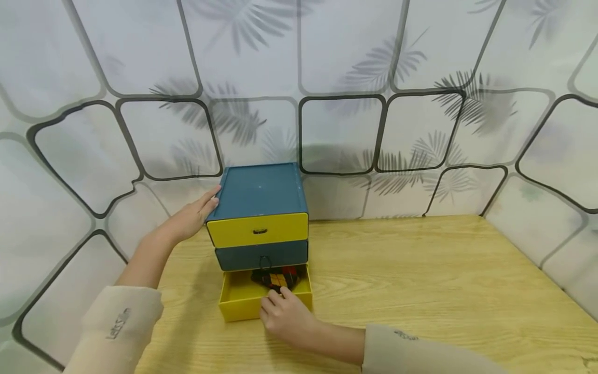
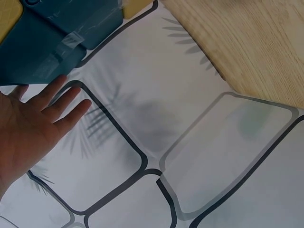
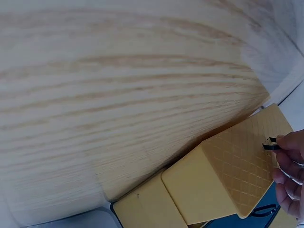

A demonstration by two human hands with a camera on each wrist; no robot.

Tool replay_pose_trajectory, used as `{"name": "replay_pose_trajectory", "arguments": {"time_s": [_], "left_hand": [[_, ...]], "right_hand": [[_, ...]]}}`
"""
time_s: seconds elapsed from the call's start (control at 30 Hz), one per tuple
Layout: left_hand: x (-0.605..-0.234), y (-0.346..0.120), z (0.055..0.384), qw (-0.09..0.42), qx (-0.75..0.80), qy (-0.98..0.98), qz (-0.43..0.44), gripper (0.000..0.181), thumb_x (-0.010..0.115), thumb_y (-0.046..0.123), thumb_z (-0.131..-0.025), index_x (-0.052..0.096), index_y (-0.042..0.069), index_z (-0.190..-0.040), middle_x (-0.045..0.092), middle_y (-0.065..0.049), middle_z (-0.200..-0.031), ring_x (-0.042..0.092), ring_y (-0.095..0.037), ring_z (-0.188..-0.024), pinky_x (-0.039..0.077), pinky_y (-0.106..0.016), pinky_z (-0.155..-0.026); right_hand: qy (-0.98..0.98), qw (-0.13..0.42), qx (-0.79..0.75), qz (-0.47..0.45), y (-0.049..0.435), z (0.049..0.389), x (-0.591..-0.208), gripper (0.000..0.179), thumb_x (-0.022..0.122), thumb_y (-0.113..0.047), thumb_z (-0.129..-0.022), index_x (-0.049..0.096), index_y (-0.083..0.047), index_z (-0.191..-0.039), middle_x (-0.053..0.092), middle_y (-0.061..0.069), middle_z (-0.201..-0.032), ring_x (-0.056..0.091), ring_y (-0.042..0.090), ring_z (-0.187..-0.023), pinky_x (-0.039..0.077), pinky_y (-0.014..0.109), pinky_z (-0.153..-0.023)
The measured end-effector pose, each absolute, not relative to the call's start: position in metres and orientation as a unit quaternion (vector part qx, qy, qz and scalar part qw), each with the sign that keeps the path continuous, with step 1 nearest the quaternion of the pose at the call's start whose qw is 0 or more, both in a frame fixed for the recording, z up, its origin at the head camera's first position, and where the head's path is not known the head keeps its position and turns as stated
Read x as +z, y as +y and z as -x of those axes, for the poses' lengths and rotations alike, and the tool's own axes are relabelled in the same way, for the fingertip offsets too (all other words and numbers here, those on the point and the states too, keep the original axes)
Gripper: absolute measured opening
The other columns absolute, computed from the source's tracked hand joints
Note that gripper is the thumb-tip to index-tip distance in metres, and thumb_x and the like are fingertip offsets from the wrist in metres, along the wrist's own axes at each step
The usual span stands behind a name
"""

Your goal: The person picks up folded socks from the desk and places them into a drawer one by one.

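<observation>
A small drawer unit has a blue top, a yellow upper drawer and a blue middle drawer, both closed. Its yellow bottom drawer is pulled out and holds a dark folded cloth with a red and yellow diamond pattern. My left hand lies along the unit's upper left side, fingers stretched out; the left wrist view shows this hand with fingers spread. At the bottom drawer's front, my right hand pinches the small dark drawer handle between thumb and fingers.
The unit stands on a light wood-grain table, close to the back wall. Pale wall covering with dark outlines and leaf prints encloses the table at the back and sides. A black loop handle hangs on the middle drawer.
</observation>
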State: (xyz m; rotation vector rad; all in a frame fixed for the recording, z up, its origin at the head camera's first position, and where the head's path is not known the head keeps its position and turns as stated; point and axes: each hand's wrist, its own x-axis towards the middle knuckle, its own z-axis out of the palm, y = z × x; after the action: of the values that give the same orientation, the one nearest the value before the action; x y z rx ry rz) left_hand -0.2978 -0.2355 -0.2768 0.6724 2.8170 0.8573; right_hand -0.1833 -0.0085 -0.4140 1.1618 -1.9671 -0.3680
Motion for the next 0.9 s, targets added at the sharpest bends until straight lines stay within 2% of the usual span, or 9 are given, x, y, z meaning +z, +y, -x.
{"name": "replay_pose_trajectory", "arguments": {"time_s": [0.17,0.3,0.4,0.53,0.57,0.67,0.8,0.9], "left_hand": [[-0.277,-0.236,0.297,0.057,0.283,0.931,-0.224,0.057,0.015,0.05,-0.085,-0.004,0.025,-0.133,0.007,-0.013,-0.135,0.008,-0.036,-0.118,0.01,-0.056,-0.087],[-0.277,-0.237,0.296,0.057,0.283,0.931,-0.222,0.057,0.016,0.05,-0.085,-0.003,0.025,-0.133,0.008,-0.013,-0.135,0.008,-0.036,-0.118,0.011,-0.056,-0.087],[-0.277,-0.237,0.296,0.058,0.282,0.932,-0.222,0.057,0.016,0.051,-0.085,-0.003,0.025,-0.133,0.008,-0.013,-0.134,0.008,-0.036,-0.118,0.011,-0.056,-0.087],[-0.278,-0.238,0.297,0.058,0.283,0.932,-0.221,0.057,0.015,0.051,-0.085,-0.003,0.025,-0.133,0.008,-0.013,-0.135,0.008,-0.036,-0.118,0.011,-0.056,-0.087],[-0.278,-0.237,0.297,0.058,0.284,0.931,-0.221,0.057,0.015,0.051,-0.085,-0.003,0.025,-0.133,0.008,-0.013,-0.135,0.009,-0.036,-0.118,0.011,-0.056,-0.087],[-0.279,-0.237,0.297,0.058,0.287,0.931,-0.22,0.057,0.016,0.051,-0.085,-0.004,0.026,-0.132,0.009,-0.012,-0.135,0.009,-0.035,-0.118,0.012,-0.056,-0.087],[-0.279,-0.237,0.297,0.058,0.287,0.931,-0.22,0.057,0.016,0.051,-0.085,-0.004,0.027,-0.132,0.009,-0.012,-0.135,0.009,-0.035,-0.118,0.012,-0.056,-0.087],[-0.279,-0.237,0.297,0.056,0.287,0.931,-0.22,0.057,0.016,0.051,-0.085,-0.004,0.026,-0.132,0.008,-0.012,-0.135,0.009,-0.035,-0.118,0.012,-0.056,-0.087]], "right_hand": [[-0.772,0.419,-0.15,-0.454,-0.009,0.192,-0.419,0.057,0.012,0.001,-0.09,0.062,-0.018,-0.071,0.049,-0.003,-0.07,0.045,0.011,-0.063,0.036,0.02,-0.053],[-0.785,0.407,-0.154,-0.441,-0.01,0.2,-0.425,0.046,0.024,0.0,-0.09,0.063,-0.017,-0.074,0.051,-0.002,-0.073,0.048,0.012,-0.065,0.04,0.022,-0.054],[-0.796,0.394,-0.163,-0.43,-0.012,0.205,-0.428,0.045,0.024,0.001,-0.089,0.064,-0.016,-0.076,0.052,-0.002,-0.074,0.048,0.013,-0.067,0.042,0.022,-0.054],[-0.795,0.398,-0.175,-0.422,-0.012,0.211,-0.43,0.065,0.004,0.004,-0.088,0.065,-0.016,-0.077,0.053,-0.001,-0.075,0.049,0.012,-0.065,0.042,0.02,-0.049],[-0.795,0.401,-0.177,-0.419,-0.012,0.213,-0.43,0.066,0.003,0.004,-0.088,0.065,-0.016,-0.077,0.053,-0.001,-0.075,0.049,0.012,-0.065,0.042,0.02,-0.047],[-0.795,0.402,-0.187,-0.414,-0.013,0.216,-0.43,0.05,0.019,-0.001,-0.09,0.065,-0.016,-0.079,0.053,0.0,-0.077,0.051,0.011,-0.064,0.039,0.017,-0.043],[-0.798,0.395,-0.193,-0.412,-0.012,0.216,-0.43,0.023,0.043,-0.009,-0.084,0.065,-0.015,-0.082,0.052,0.0,-0.078,0.051,0.009,-0.061,0.033,0.016,-0.036],[-0.797,0.397,-0.191,-0.413,-0.012,0.214,-0.432,0.031,0.035,-0.003,-0.086,0.064,-0.014,-0.084,0.052,0.001,-0.079,0.05,0.009,-0.059,0.028,0.015,-0.033]]}}
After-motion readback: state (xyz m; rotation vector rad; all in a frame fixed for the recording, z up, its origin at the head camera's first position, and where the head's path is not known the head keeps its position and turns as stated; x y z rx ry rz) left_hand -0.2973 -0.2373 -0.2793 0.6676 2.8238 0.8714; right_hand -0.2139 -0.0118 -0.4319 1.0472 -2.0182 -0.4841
